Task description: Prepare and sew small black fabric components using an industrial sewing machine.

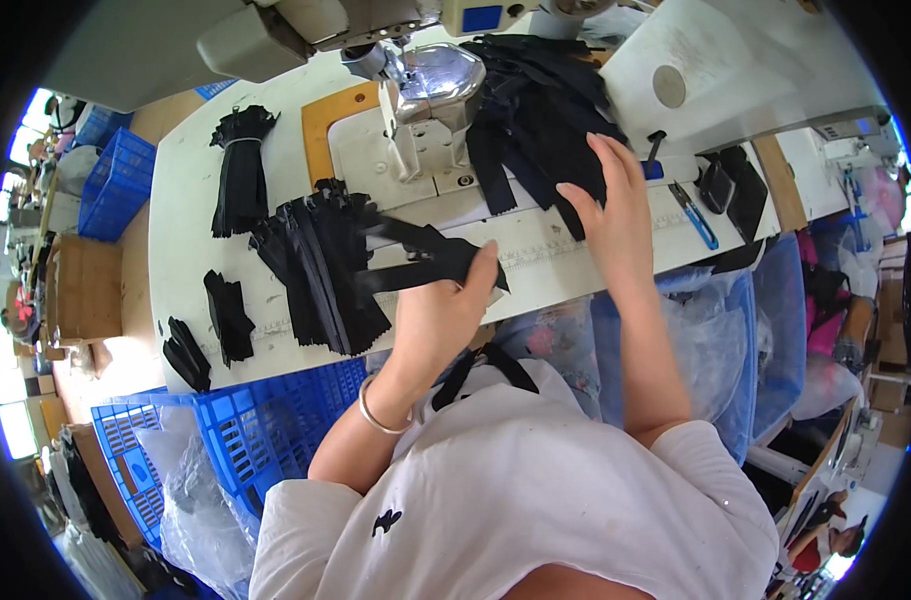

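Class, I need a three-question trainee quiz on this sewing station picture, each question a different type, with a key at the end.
1. True or false: the left hand holds black fabric strips.
2. The right hand rests on: A) the blue crate, B) the black fabric pile, C) the blue-handled snips.
3. What colour is the table?

Key: 1 true; 2 B; 3 white.

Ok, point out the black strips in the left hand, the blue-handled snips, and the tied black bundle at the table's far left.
black strips [431,262], head view, middle of the held strips.
blue-handled snips [698,220], head view, handle.
tied black bundle [242,170], head view, below the tie.
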Demonstrator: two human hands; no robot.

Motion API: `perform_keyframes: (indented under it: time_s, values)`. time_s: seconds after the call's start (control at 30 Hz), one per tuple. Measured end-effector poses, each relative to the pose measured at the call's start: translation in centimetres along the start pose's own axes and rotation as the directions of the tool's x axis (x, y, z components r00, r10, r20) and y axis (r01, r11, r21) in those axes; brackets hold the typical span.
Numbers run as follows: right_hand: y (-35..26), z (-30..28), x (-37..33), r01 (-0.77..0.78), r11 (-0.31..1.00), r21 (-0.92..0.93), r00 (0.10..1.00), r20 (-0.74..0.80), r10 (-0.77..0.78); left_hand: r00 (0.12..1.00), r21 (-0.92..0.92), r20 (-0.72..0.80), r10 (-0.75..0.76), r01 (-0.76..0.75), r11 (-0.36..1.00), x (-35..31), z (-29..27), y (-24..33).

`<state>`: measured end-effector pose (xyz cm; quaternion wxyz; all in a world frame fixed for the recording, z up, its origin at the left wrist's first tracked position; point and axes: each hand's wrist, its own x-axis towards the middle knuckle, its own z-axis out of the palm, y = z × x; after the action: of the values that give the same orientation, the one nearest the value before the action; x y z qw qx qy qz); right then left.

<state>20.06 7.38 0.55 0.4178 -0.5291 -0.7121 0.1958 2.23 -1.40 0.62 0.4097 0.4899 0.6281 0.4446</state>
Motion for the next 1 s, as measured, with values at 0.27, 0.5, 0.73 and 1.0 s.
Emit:
perform_keyframes:
  time_s: [0.27, 0.5, 0.73, 1.0]
  values:
    - [-3.8, 1.5, -5.1, -0.128, 0.906, 0.404, 0.955, 0.298, 0.001, 0.918, 0.341, 0.318, 0.236, -0.343, 0.875, -0.1, 0.0, 0.2]
    - [-3.8, -0.9, -5.9, -0.319, 0.685, 0.655, 0.937, 0.326, 0.125, 0.966, -0.205, 0.116, 0.233, -0.206, 0.957, 0.5, -0.3, -1.1]
    - [-3.7, -1.2, -7.3, -0.107, 0.860, 0.499, 0.978, 0.211, 0.000, 0.970, -0.314, 0.050, 0.236, -0.209, 0.926, -0.7, 1.0, 0.6]
    - [-3.1, -1.5, -9.5, 0.095, 0.958, 0.272, 0.976, 0.164, -0.144, 0.982, -0.402, -0.086, 0.167, -0.188, 0.896, -0.5, -1.9, 1.2]
